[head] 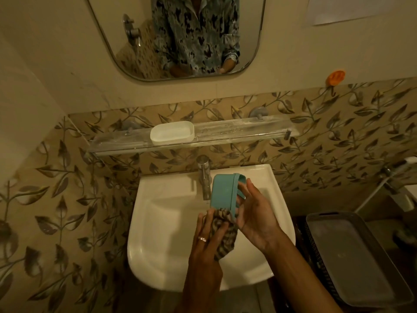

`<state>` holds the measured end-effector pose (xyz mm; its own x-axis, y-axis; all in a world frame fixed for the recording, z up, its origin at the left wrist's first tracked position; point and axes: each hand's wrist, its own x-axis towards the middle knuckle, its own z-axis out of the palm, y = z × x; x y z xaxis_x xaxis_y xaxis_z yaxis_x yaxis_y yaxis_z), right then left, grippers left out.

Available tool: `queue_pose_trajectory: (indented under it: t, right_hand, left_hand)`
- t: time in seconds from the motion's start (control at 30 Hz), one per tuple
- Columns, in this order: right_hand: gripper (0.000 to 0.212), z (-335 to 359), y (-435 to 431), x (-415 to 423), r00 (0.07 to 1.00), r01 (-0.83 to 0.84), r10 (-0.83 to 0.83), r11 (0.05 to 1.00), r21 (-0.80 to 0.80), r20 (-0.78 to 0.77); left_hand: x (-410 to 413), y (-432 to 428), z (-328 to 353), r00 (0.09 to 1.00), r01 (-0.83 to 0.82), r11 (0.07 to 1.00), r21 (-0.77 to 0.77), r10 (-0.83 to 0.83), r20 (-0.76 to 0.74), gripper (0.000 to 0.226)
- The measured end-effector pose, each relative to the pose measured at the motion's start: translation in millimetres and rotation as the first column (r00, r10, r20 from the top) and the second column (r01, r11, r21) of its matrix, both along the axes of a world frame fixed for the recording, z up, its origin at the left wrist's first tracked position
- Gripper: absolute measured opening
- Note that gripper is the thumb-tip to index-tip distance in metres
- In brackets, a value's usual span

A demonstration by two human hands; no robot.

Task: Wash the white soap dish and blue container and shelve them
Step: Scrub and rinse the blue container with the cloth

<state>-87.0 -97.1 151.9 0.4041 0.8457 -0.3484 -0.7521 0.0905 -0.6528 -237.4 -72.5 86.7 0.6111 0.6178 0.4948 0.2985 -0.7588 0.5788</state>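
Note:
The white soap dish [172,133] stands on the glass wall shelf [237,132], left of its middle. Over the white sink [158,222] I hold the blue container [223,192], tipped on its side with its base toward me. My right hand [255,211] grips its right rim. My left hand [209,242] presses a striped cloth [223,231] against the container's lower end. The container's inside is hidden.
A chrome tap [204,175] stands just behind the container. A mirror [176,35] hangs above the shelf. A dark plastic basket with a grey lid [352,256] sits at the right. An orange hook [336,76] is stuck on the wall.

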Motion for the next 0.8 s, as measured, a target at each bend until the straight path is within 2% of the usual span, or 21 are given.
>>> queue_pose_trajectory:
  t: [0.03, 0.1, 0.17, 0.27, 0.33, 0.43, 0.47, 0.53, 0.6, 0.7, 0.8]
  right_hand:
    - [0.038, -1.2, 1.5, 1.6, 0.998, 0.001, 0.001, 0.999, -0.036, 0.06]
    - [0.023, -4.0, 3.9, 3.5, 0.971, 0.02, 0.009, 0.993, -0.12, 0.239]
    - [0.022, -8.5, 5.3, 3.3, 0.91, 0.081, 0.007, 0.978, -0.193, 0.415]
    - [0.022, -14.6, 4.8, -1.6, 0.79, 0.166, 0.008, 0.96, -0.226, 0.613]
    - [0.019, -18.4, 3.9, -5.9, 0.7, 0.188, 0.012, 0.961, -0.201, 0.714]
    - [0.014, -20.8, 4.7, -13.0, 0.62, 0.166, 0.009, 0.976, -0.142, 0.785]
    - [0.013, -20.6, 5.3, -15.9, 0.604, 0.152, -0.002, 0.982, -0.113, 0.797]
    - [0.015, -21.2, 5.1, -23.5, 0.589, 0.118, -0.044, 0.993, -0.031, 0.807]
    - [0.02, -22.7, 3.8, -31.0, 0.602, 0.099, -0.065, 0.995, 0.007, 0.796]
    - [0.031, -25.2, -0.9, -34.0, 0.602, 0.111, -0.081, 0.994, 0.017, 0.794]
    - [0.02, -27.3, -8.2, -34.3, 0.545, 0.078, -0.064, 0.997, 0.026, 0.836]
  left_hand:
    - [-5.9, 2.1, -0.8, 0.999, -0.026, 0.993, -0.111, 0.029, 0.032, 0.082]
    - [-15.0, 5.0, 7.7, 0.979, -0.094, 0.905, -0.415, 0.159, 0.125, 0.08]
    - [-18.3, 12.3, 17.0, 0.924, -0.144, 0.821, -0.553, 0.312, 0.223, 0.065]
    - [-20.4, 28.6, 41.4, 0.86, -0.157, 0.835, -0.527, 0.378, 0.344, 0.056]
    - [-19.6, 33.8, 57.8, 0.866, -0.1, 0.874, -0.476, 0.312, 0.39, 0.051]
    - [-10.4, 33.3, 78.4, 0.902, 0.013, 0.929, -0.371, 0.15, 0.406, 0.053]
    - [-4.1, 32.1, 81.2, 0.926, 0.043, 0.944, -0.326, 0.084, 0.367, 0.055]
    - [11.6, 28.9, 80.8, 0.985, 0.05, 0.968, -0.246, -0.007, 0.173, 0.063]
    - [24.5, 26.2, 76.4, 1.0, 0.0, 0.982, -0.19, -0.005, -0.029, 0.067]
    - [37.7, 26.2, 74.0, 0.994, -0.103, 0.967, -0.234, 0.094, -0.049, 0.059]
    - [47.5, 40.8, 73.2, 0.976, -0.216, 0.897, -0.386, 0.206, -0.067, 0.044]
